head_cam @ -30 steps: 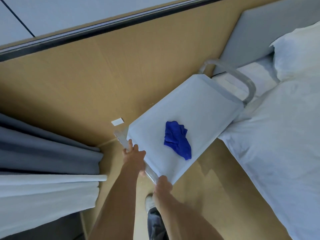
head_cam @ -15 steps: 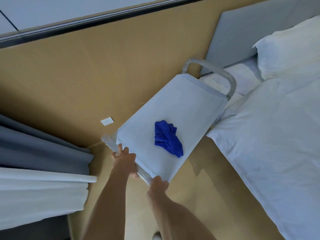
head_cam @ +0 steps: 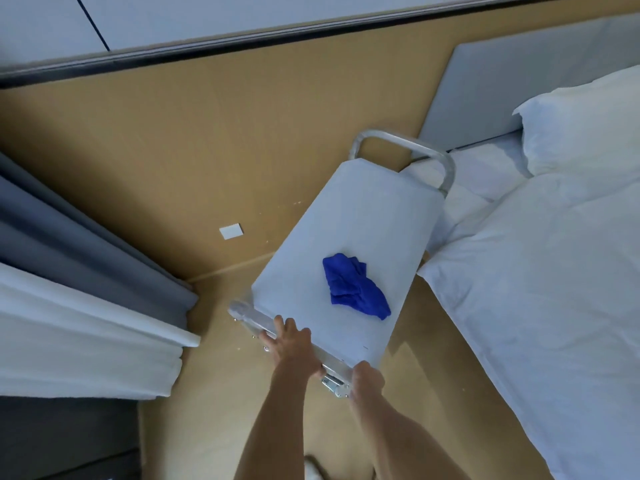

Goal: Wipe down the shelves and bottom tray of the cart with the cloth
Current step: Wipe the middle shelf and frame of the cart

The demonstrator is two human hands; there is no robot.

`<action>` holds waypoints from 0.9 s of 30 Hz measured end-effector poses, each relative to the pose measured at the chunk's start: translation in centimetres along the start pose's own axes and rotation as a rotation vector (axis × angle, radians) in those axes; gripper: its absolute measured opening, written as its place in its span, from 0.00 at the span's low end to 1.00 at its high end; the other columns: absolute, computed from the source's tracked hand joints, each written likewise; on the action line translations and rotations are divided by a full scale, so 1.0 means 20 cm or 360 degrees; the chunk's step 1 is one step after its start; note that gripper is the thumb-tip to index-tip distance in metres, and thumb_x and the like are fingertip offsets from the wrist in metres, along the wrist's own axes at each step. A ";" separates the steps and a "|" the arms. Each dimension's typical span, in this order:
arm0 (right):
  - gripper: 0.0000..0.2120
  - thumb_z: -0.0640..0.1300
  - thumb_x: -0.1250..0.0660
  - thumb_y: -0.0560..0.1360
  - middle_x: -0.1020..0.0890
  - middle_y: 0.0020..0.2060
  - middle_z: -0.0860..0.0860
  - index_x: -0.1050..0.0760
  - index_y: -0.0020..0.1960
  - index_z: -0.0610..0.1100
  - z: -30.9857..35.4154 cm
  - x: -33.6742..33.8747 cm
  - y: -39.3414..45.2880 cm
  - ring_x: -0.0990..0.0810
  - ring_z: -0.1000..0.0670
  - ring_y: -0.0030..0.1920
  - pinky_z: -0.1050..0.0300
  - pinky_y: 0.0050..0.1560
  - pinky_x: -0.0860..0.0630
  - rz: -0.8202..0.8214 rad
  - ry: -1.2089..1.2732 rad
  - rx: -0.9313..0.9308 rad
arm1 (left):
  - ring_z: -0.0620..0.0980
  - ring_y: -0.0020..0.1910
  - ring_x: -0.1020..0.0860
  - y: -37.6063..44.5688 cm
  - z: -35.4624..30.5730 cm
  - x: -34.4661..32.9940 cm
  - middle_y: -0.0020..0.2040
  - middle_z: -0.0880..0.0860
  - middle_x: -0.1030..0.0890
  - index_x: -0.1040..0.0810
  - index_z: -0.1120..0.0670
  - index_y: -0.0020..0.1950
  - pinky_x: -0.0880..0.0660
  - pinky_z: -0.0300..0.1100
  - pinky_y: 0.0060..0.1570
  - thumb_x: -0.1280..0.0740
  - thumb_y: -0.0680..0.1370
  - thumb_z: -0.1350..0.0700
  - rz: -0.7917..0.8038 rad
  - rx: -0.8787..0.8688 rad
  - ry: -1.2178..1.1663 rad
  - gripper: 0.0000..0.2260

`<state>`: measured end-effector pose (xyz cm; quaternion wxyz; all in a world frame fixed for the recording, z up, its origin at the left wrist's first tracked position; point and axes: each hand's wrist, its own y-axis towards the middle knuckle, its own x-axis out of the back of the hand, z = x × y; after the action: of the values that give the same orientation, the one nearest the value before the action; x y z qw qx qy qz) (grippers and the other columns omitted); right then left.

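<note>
The cart (head_cam: pixel 363 216) stands on the wooden floor beside the bed, seen from above, so only its white top shelf shows. A crumpled blue cloth (head_cam: pixel 353 289) lies on the near half of that shelf. My left hand (head_cam: pixel 291 344) grips the metal handle bar (head_cam: pixel 256 320) along the cart's near end. My right hand (head_cam: pixel 367 375) holds the same bar at its right corner. A second metal handle (head_cam: pixel 408 147) arches over the far end. The lower shelves and bottom tray are hidden under the top.
A bed with a white duvet (head_cam: pixel 540 306) and a pillow (head_cam: pixel 588 126) touches the cart's right side. Grey and white curtains (head_cam: pixel 79 289) hang at the left. A wooden wall panel (head_cam: pixel 207 150) with a small white plate (head_cam: pixel 231 232) rises behind the cart.
The cart has turned a little, its far end now nearer the headboard. Both hands keep hold of the near handle bar. The cloth has not shifted on the shelf.
</note>
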<state>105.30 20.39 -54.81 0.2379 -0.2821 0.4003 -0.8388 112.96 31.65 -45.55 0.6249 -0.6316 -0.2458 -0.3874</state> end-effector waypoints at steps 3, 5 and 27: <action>0.19 0.45 0.42 0.65 0.25 0.35 0.46 0.23 0.46 0.32 0.03 0.26 0.03 0.23 0.41 0.41 0.45 0.48 0.24 0.0081 -0.0327 0.0051 | 0.56 0.70 0.44 -0.20 -0.17 -0.10 0.63 0.51 0.34 0.28 0.46 0.63 0.41 0.62 0.63 0.29 0.64 0.38 0.0081 0.0028 -0.0162 0.30; 0.09 0.43 0.41 0.73 0.27 0.32 0.47 0.28 0.37 0.40 0.06 0.43 0.04 0.26 0.43 0.39 0.48 0.45 0.26 0.0106 -0.0417 0.0084 | 0.54 0.69 0.41 -0.33 -0.29 -0.16 0.63 0.51 0.33 0.28 0.46 0.64 0.36 0.58 0.63 0.31 0.67 0.39 0.0136 0.0010 -0.0278 0.27; 0.15 0.48 0.43 0.80 0.25 0.62 0.48 0.28 0.65 0.47 0.25 0.54 -0.03 0.29 0.47 0.63 0.49 0.69 0.39 0.0354 -0.2622 0.1179 | 0.52 0.63 0.24 -0.39 -0.28 -0.23 0.65 0.53 0.27 0.29 0.49 0.69 0.29 0.42 0.60 0.42 0.78 0.56 0.0240 0.0193 -0.0622 0.18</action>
<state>100.61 11.29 -48.76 0.6036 -0.6576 -0.1667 -0.4189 103.15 27.81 -45.05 0.6295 -0.6725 -0.3373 -0.1942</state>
